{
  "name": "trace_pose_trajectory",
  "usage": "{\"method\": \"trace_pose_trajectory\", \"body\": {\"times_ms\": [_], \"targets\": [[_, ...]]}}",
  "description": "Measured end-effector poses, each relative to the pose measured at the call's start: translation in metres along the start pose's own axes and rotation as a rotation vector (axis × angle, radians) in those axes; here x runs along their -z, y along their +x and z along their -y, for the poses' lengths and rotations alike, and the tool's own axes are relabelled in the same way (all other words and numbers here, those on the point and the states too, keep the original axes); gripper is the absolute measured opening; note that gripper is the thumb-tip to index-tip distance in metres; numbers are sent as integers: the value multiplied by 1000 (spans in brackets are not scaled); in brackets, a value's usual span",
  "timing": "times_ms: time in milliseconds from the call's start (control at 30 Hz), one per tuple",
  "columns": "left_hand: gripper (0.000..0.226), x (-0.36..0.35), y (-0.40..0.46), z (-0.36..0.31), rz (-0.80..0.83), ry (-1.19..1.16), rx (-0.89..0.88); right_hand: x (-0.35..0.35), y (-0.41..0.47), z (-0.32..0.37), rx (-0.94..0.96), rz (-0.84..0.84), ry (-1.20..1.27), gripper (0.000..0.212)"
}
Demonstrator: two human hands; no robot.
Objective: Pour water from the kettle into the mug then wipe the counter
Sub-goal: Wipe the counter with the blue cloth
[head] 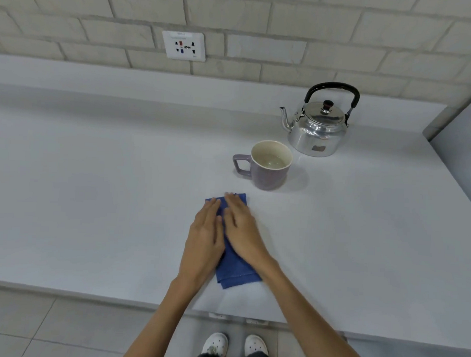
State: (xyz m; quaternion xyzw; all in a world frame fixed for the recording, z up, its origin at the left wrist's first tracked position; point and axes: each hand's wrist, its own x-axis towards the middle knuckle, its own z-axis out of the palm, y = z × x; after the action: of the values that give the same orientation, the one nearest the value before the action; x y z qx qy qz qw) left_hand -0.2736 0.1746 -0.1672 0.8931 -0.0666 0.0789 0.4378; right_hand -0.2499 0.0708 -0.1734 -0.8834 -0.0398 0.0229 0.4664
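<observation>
Both of your hands lie flat and spread on the blue cloth (233, 261) near the table's (94, 200) front edge, left hand (204, 236) on its left side, right hand (240, 229) on its right, fingers pointing away from you; neither pinches anything. Its long axis runs near to far. Just beyond your fingertips and slightly right stands the mug (267, 166) holding water, handle to the left, with the kettle (317, 127) farther right behind it. Pouring looks done; wipe left, where the surface lies bare, since pushing farther meets the mug, nearest your right hand.
</observation>
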Motion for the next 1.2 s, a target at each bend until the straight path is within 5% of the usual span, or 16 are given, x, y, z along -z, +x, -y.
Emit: {"method": "trace_pose_trajectory", "body": {"times_ms": [167, 333, 500, 600, 767, 967, 1100, 1200], "targets": [[61, -42, 7, -17, 185, 462, 110, 55, -20, -30, -154, -285, 19, 35], [70, -44, -7, -23, 207, 581, 175, 50, 7, -31, -48, -37, -105, 40], [73, -22, -44, -40, 107, 265, 386, 36, 58, -8, 46, 314, -468, 59], [65, -10, -39, -42, 117, -152, 587, 38, 77, 4, -45, 433, -332, 43], [46, 31, -24, -14, 119, -349, 713, 31, 93, 27, 15, 432, -170, 22], [66, 54, -20, 10, 191, -52, 679, -5, 95, 37, 46, 425, -219, 21], [100, 48, -28, 5, 114, 464, 426, -11, 92, 31, 159, 205, -446, 27], [88, 30, -29, 4, 151, 557, 233, -12, 81, 28, 333, 58, -432, 33]]}}
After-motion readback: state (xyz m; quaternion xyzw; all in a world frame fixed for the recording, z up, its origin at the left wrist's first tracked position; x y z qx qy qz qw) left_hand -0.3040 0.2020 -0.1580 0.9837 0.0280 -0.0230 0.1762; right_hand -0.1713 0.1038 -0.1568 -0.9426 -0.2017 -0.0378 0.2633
